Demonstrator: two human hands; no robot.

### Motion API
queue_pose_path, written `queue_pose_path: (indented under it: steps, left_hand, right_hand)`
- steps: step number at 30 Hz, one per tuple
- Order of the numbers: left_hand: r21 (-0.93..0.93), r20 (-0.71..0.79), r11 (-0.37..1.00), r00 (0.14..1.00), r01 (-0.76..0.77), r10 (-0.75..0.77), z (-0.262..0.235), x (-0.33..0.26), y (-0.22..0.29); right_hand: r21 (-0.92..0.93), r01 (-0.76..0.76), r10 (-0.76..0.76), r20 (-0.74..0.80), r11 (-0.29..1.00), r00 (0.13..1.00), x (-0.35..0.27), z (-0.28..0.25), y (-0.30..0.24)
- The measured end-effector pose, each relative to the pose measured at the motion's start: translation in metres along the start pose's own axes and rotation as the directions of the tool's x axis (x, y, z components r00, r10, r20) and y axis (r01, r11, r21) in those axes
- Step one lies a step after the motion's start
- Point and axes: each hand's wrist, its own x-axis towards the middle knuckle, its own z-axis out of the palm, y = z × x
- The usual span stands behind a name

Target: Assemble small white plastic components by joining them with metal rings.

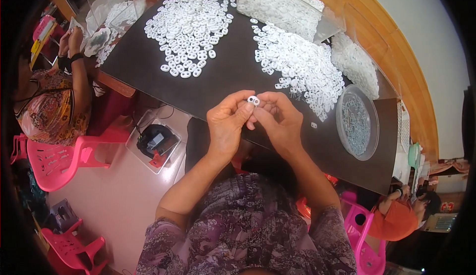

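Note:
In front of my chest, at the table edge, a small white two-hole plastic piece [253, 99] is held up between my hands. My left hand [224, 124] pinches its left side between thumb and index finger. At the other side, the index fingertip of my right hand [283, 124] meets the piece, with the thumb bent below and the other fingers curled. Whether a smaller part is also between the right fingers is hidden. Beyond my hands lie a heap of white oval two-hole pieces [191, 25] and, to its right, a heap of smaller white pieces [302, 64].
A round clear tray [375, 138] of small metal parts stands at right on the dark table [238, 62]. Clear bins [342, 20] of white pieces line the back. People sit at left [54, 101] and lower right [394, 220]. A pink chair [54, 168] stands at left.

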Motion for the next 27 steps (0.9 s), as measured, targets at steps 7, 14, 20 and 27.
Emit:
queue_pose_path:
  steps: [7, 14, 20, 27]
  left_hand:
    - [-0.081, -0.025, 0.996, 0.999, 0.043, -0.045, 0.002, 0.001, 0.006]
    - [-0.061, -0.057, 0.996, 0.996, 0.059, -0.062, 0.004, 0.001, 0.009]
    - [-0.054, -0.066, 0.996, 0.995, 0.071, -0.074, 0.006, -0.002, 0.012]
    - [0.067, -0.063, 0.998, 0.998, 0.011, -0.007, 0.004, -0.005, 0.010]
  right_hand:
    - [-0.182, 0.125, -0.112, 0.081, 0.975, 0.990, 0.003, -0.004, -0.003]
    - [-0.300, 0.332, -0.320, 0.090, 0.894, 0.943, 0.006, -0.003, 0.005]
    - [-0.357, 0.394, -0.405, 0.048, 0.847, 0.913, 0.004, -0.002, 0.008]
    - [-0.458, 0.562, -0.606, 0.062, 0.689, 0.793, 0.007, -0.001, 0.012]
